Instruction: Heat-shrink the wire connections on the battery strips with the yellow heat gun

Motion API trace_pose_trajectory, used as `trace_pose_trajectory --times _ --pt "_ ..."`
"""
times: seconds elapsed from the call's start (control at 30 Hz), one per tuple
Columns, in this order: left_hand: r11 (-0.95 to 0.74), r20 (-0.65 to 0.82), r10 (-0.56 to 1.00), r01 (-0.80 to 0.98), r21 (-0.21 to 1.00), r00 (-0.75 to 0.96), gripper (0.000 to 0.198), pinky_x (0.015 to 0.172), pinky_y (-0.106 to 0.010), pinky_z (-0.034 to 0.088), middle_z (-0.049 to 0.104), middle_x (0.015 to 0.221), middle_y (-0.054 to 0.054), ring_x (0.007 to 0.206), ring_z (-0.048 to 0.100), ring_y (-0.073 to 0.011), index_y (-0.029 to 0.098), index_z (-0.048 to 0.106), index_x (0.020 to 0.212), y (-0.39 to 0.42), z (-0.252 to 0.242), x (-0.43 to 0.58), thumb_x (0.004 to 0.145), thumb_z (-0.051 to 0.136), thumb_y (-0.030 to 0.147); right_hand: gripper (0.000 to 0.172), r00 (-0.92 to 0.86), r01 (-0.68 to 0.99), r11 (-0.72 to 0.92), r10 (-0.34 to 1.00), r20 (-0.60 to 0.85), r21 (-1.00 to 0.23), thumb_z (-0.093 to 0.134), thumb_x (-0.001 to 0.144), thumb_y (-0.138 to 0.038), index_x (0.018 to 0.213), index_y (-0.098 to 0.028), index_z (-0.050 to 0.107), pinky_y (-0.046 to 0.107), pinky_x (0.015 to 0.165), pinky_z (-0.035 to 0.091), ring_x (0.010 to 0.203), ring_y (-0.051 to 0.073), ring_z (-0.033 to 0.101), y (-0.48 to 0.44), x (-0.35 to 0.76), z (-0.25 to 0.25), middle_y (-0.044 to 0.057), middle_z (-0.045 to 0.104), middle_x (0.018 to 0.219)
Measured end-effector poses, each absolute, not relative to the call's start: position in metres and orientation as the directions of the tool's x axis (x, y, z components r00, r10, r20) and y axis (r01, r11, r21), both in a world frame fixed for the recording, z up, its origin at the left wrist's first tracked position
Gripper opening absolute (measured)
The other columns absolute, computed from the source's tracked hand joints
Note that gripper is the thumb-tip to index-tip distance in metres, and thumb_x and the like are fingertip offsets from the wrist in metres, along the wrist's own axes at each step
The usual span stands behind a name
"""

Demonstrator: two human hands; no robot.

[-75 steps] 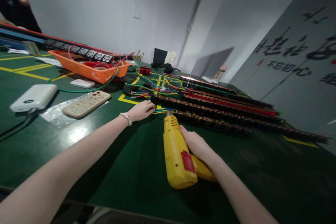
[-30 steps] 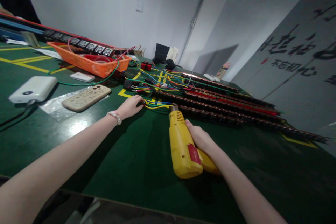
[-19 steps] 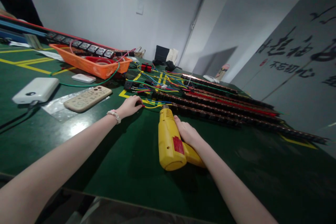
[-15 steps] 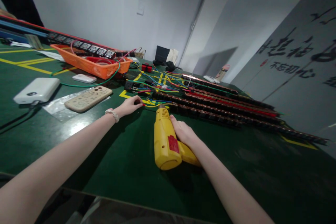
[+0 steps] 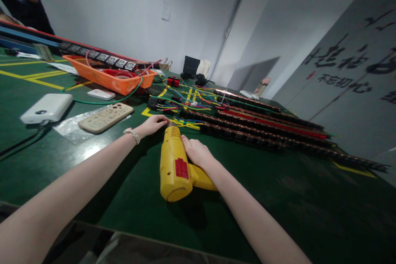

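My right hand (image 5: 198, 152) is wrapped around the handle of a yellow heat gun (image 5: 175, 165) with a red label on its side. The gun's metal nozzle (image 5: 171, 124) points away from me, right beside the fingertips of my left hand (image 5: 154, 123). Those fingers are pinched together on the end of a wire, whose tip the nozzle mostly hides. Just beyond the nozzle, yellow and blue wires (image 5: 188, 123) run to the near ends of long dark strips (image 5: 244, 134) edged with copper-coloured wire.
An orange basket (image 5: 123, 84) holding parts stands back left. Nearer are a phone (image 5: 107, 119) on a clear plastic bag (image 5: 72, 130), a white power bank (image 5: 46, 108) with a black cable, and a small white case (image 5: 101, 94). Another person (image 5: 27, 8) is at the far left.
My right hand has shifted the heat gun left, bringing its nozzle from over the wires up to my left fingertips. The left hand has barely moved and keeps its pinch.
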State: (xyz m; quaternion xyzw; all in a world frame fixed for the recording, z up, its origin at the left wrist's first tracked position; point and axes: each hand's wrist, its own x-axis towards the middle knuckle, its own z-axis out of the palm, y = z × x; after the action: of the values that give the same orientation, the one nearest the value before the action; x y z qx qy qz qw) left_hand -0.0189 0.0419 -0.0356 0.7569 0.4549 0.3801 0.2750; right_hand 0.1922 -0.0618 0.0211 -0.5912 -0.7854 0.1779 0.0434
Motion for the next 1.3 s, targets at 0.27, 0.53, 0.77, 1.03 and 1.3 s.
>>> trace_pose_trajectory --times 0.27,0.53,0.77,1.03,1.3 --pt "-0.441 0.343 0.897 0.533 0.722 0.277 0.031 0.080 -0.029 0.043 0.063 0.092 -0.005 0.085 0.056 -0.0173 0.015 0.059 0.092 0.040 -0.035 -0.017 0.078 0.043 0.037 0.065 -0.305 0.909 0.240 0.940 -0.151 -0.341 0.010 0.089 -0.053 0.092 -0.013 0.062 0.037 0.077 0.041 0.095 0.029 0.057 -0.063 0.199 0.020 0.016 0.061 0.102" --pt "-0.424 0.315 0.905 0.524 0.739 0.288 0.030 0.080 -0.031 0.043 0.064 0.089 -0.005 0.085 0.057 -0.0183 0.015 0.060 0.086 0.037 -0.034 -0.014 0.077 0.046 0.039 0.067 -0.174 0.925 0.110 0.974 -0.147 -0.362 0.011 0.087 -0.059 0.092 -0.014 0.060 0.034 0.076 0.040 0.094 0.028 0.056 -0.064 0.227 0.021 0.015 0.061 0.101" --pt "-0.422 0.326 0.906 0.529 0.736 0.270 0.028 0.079 -0.031 0.043 0.064 0.089 -0.006 0.086 0.057 -0.0184 0.015 0.061 0.086 0.036 -0.031 -0.013 0.077 0.046 0.037 0.064 -0.056 0.926 0.009 0.992 -0.114 -0.377 0.013 0.088 -0.056 0.093 -0.013 0.061 0.032 0.074 0.039 0.090 0.025 0.056 -0.067 0.266 0.021 0.014 0.061 0.099" --pt "-0.420 0.332 0.907 0.518 0.745 0.257 0.031 0.077 -0.030 0.044 0.064 0.088 -0.006 0.085 0.058 -0.0183 0.015 0.061 0.086 0.037 -0.033 -0.013 0.077 0.047 0.041 0.057 0.039 0.909 -0.102 0.986 -0.160 -0.404 0.016 0.089 -0.051 0.100 -0.014 0.059 0.031 0.074 0.039 0.090 0.023 0.055 -0.072 0.287 0.025 0.013 0.059 0.103" --pt "-0.403 0.341 0.915 0.525 0.750 0.215 0.029 0.077 -0.030 0.043 0.063 0.087 -0.006 0.083 0.057 -0.0180 0.015 0.061 0.086 0.036 -0.031 -0.011 0.077 0.045 0.038 0.052 0.019 0.935 -0.070 0.989 -0.147 -0.347 0.014 0.090 -0.043 0.108 -0.017 0.054 0.034 0.080 0.037 0.098 0.024 0.052 -0.070 0.283 0.025 0.014 0.056 0.107"
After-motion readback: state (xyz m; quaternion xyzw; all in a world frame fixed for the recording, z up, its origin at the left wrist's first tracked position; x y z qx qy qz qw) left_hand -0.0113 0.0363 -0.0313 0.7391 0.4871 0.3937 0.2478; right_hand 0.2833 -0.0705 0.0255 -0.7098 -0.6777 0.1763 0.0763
